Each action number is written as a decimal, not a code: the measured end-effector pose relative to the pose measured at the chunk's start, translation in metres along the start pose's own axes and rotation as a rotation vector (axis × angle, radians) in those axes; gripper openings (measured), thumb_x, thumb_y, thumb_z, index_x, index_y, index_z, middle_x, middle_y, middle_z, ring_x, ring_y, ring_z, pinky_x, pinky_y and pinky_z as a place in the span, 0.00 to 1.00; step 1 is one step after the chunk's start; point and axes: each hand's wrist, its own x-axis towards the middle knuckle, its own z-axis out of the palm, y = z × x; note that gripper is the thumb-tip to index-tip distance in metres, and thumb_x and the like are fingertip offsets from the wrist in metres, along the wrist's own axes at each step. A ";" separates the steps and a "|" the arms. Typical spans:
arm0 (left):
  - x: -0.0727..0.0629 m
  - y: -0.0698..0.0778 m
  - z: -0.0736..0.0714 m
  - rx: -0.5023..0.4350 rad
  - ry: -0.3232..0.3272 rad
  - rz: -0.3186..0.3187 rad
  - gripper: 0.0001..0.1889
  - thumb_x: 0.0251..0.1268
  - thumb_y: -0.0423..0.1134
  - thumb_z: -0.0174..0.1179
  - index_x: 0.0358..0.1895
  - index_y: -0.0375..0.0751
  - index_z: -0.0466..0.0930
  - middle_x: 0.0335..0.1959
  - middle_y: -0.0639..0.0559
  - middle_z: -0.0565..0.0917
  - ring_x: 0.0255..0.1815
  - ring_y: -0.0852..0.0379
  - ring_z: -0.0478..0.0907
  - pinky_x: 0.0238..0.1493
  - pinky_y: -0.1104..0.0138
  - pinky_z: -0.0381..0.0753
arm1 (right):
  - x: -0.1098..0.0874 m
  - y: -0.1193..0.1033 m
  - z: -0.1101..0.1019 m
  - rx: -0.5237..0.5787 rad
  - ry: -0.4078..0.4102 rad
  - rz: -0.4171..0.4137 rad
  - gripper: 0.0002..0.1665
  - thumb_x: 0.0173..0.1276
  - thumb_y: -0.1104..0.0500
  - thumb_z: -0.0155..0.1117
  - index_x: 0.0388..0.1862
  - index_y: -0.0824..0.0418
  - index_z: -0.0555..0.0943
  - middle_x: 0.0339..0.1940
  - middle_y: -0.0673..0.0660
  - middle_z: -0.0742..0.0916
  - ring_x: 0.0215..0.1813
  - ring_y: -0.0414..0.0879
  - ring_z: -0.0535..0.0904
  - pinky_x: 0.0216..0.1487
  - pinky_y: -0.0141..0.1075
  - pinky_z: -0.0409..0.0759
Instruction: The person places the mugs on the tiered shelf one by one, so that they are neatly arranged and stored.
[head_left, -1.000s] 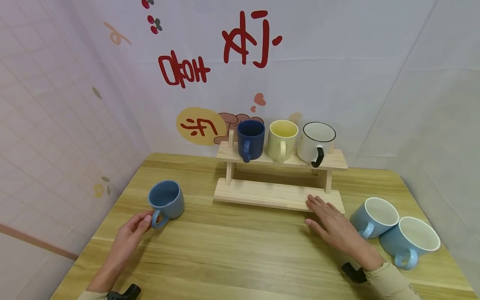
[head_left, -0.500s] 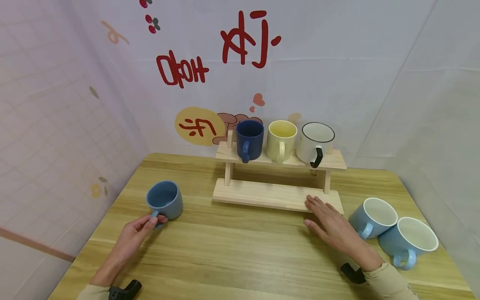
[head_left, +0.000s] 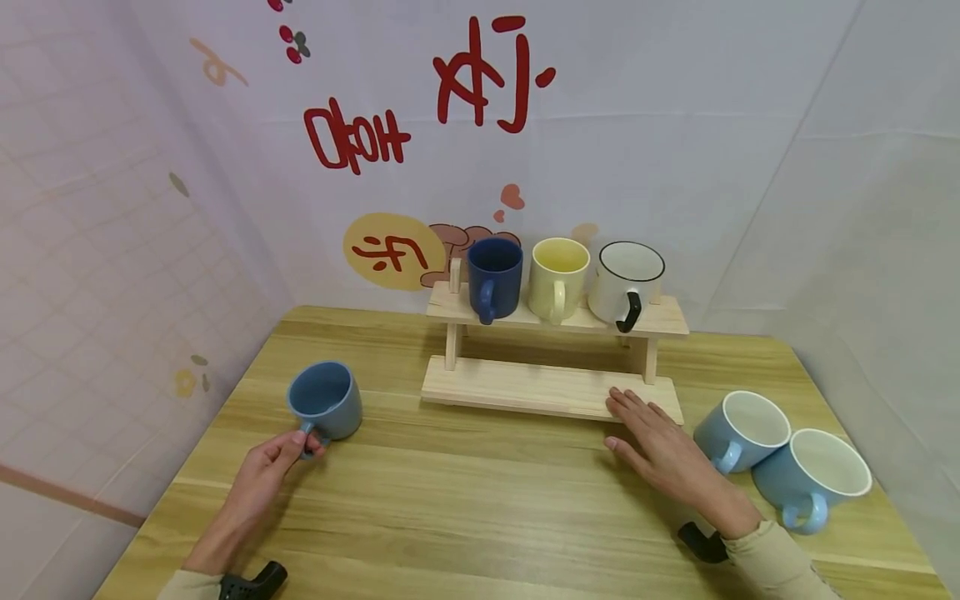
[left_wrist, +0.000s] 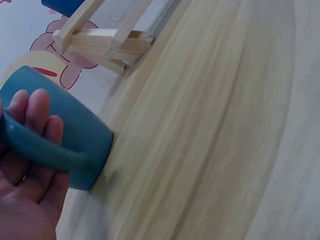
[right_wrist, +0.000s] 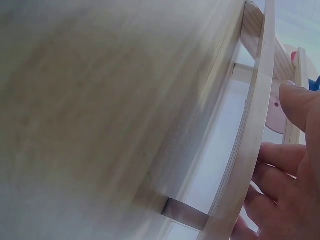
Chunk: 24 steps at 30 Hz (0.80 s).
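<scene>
At the left of the table stands a blue mug [head_left: 326,403], upright, its handle turned toward me. My left hand [head_left: 264,472] holds that handle; in the left wrist view its fingers pass through the handle [left_wrist: 45,149] and curl round it. A two-tier wooden rack [head_left: 517,387] stands at the back middle. My right hand [head_left: 667,450] rests with extended fingers on the right end of its lower shelf. On the upper shelf sit a dark blue mug [head_left: 495,275], a yellow mug [head_left: 557,278] and a white mug [head_left: 621,293] with a black rim and handle.
Two light blue mugs with white insides stand side by side at the right: a nearer mug [head_left: 802,482] and a farther mug [head_left: 731,437]. A printed cloth wall [head_left: 637,158] rises behind the wooden table [head_left: 480,508].
The fingers of my left hand have slipped through the blue mug's handle and taken hold of it. My right hand stays at the lower shelf. The head view has shifted slightly.
</scene>
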 end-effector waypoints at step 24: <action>-0.006 0.039 0.035 -0.271 0.132 0.108 0.19 0.85 0.32 0.45 0.42 0.14 0.77 0.35 0.55 0.88 0.45 0.65 0.84 0.54 0.78 0.75 | 0.002 -0.001 -0.001 0.011 0.016 -0.020 0.36 0.77 0.50 0.66 0.76 0.68 0.71 0.78 0.64 0.71 0.78 0.65 0.65 0.72 0.63 0.64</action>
